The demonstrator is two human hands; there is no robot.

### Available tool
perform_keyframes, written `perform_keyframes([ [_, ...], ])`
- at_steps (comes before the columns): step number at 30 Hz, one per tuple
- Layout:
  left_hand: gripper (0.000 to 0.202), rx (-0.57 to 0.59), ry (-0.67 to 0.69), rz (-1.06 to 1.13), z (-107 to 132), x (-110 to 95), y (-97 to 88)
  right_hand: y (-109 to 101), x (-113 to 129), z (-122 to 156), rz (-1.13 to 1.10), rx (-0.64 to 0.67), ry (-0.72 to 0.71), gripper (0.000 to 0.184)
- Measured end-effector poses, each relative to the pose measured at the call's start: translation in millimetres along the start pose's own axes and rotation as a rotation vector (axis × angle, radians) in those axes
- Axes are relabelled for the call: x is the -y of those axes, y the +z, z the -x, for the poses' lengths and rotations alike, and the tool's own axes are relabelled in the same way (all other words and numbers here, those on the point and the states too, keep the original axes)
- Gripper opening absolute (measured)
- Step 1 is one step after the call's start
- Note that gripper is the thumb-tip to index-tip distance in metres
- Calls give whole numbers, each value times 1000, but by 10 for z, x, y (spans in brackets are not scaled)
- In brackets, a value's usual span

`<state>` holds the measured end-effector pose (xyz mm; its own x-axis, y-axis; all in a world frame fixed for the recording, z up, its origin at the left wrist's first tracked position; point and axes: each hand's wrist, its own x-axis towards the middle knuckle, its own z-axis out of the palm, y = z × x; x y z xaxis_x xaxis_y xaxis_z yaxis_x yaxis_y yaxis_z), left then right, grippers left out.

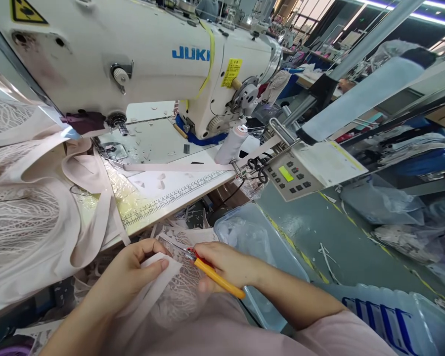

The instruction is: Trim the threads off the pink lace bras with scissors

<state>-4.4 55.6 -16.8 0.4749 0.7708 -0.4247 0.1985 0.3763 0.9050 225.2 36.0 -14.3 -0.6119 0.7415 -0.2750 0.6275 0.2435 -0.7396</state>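
My left hand (128,274) pinches a pale pink strap and lace piece (170,289) in my lap, thumb on top of the strap. My right hand (226,264) is closed round small orange-handled thread snips (215,277), whose blades point left at the lace edge near my left fingertips. Both hands work below the front edge of the sewing table (178,195), which carries a printed ruler.
A white JUKI sewing machine (141,59) fills the table top, with pink lace garments (29,207) heaped at the left. A thread cone (232,143) and a control panel (292,178) sit to the right. Clear plastic bins (255,237) stand on the floor beside my right arm.
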Motion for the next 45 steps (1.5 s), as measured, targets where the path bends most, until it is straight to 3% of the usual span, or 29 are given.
perform_keyframes([
  [4, 20, -15, -30, 25, -4, 23, -11, 61, -14, 90, 209, 107, 120, 49],
  [9, 20, -34, -16, -9, 2, 25, -11, 139, 36, 127, 295, 66, 173, 52],
  [13, 20, -58, -32, -15, 24, -15, 2, 128, 79, 124, 331, 88, 212, 43],
  [19, 23, -67, -68, 56, 31, -22, 12, 142, 64, 130, 295, 82, 227, 50],
  [30, 20, -63, -91, 156, 41, 16, -9, 175, 56, 116, 273, 69, 234, 45],
  [38, 20, -58, -63, 75, 42, -5, -17, 162, -11, 131, 115, 20, 184, 46],
  [45, 20, -64, -75, 102, 64, 20, -38, 180, 56, 126, 201, 47, 184, 45],
])
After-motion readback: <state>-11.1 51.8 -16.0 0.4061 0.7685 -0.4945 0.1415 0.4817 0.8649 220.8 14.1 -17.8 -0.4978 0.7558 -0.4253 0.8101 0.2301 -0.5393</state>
